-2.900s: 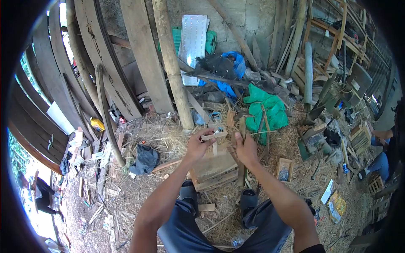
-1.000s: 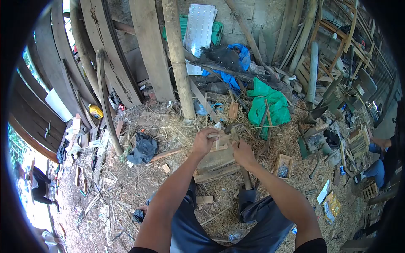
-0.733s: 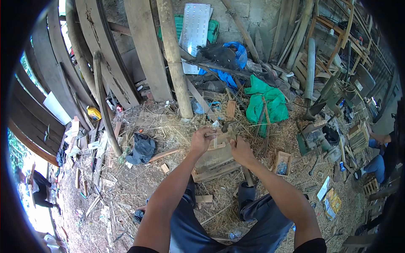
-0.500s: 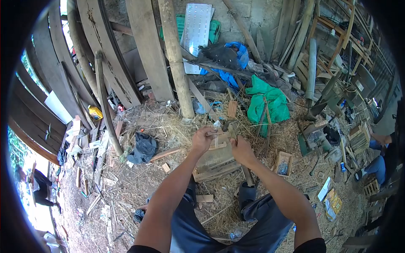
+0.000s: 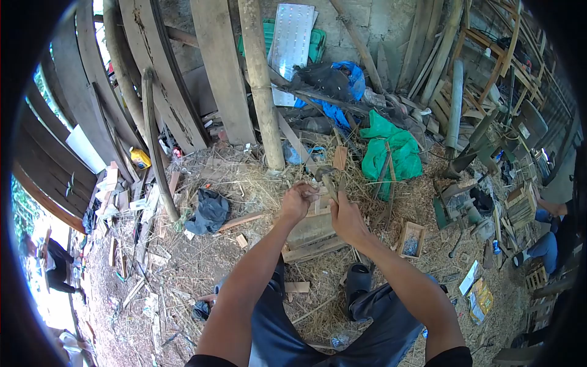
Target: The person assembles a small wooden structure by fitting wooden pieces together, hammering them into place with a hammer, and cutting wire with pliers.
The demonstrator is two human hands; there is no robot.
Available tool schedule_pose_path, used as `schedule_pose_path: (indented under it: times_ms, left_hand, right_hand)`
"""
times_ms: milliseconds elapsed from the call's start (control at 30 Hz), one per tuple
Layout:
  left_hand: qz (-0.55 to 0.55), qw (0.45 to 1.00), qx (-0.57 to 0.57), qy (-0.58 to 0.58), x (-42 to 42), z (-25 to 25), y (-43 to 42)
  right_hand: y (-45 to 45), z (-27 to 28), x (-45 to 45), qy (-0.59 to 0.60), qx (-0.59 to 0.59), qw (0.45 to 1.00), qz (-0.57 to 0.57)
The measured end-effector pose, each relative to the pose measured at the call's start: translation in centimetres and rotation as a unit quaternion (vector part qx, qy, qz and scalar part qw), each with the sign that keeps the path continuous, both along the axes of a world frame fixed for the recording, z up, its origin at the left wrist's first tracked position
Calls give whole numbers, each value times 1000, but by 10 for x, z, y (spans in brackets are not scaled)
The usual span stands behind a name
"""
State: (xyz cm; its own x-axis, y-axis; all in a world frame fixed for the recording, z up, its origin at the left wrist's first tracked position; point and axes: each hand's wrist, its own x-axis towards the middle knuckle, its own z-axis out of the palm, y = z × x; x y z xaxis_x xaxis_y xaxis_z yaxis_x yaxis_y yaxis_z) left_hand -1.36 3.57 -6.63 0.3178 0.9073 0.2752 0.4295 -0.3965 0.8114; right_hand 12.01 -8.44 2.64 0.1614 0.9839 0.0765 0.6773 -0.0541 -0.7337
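Note:
My right hand (image 5: 350, 221) is closed around a hammer (image 5: 330, 188), its dark metal head raised above the work. My left hand (image 5: 296, 203) is pinched beside it, close to small pale wood pieces (image 5: 322, 199); whatever is between those fingertips is too small to make out. Both hands are over a low wooden block (image 5: 313, 233) standing on the ground between my feet. The pale pieces rest on top of it, partly hidden by my hands.
An open wooden box (image 5: 411, 240) of small metal bits, possibly nails, lies to the right. Green plastic sheeting (image 5: 391, 150) and a black plastic bag (image 5: 211, 211) lie ahead. A bamboo post (image 5: 260, 92) stands behind the block. Other people are at the far left and right edges.
The hammer has tilted, its head now further left and higher, and its handle no longer shows below my right hand. My left hand stays pinched in nearly the same place.

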Motion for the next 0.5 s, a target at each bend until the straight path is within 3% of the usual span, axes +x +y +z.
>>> schedule_pose_path:
  times_ms: [133,233,300,500]
  left_hand:
    - [-7,999,-27,15,-1,16,-7]
    - [1,1000,-24,13,0,-2,1]
    - [0,1000,-20,5,-2,-9,2]
    - [5,999,-31,34,1,16,-7]
  right_hand:
    - [0,-22,2,-69,-9,998,4]
    - [2,-10,-1,-54,70,996,26]
    - [-2,11,-5,33,-8,999,-10]
    - [1,-15,2,-43,2,999,22]
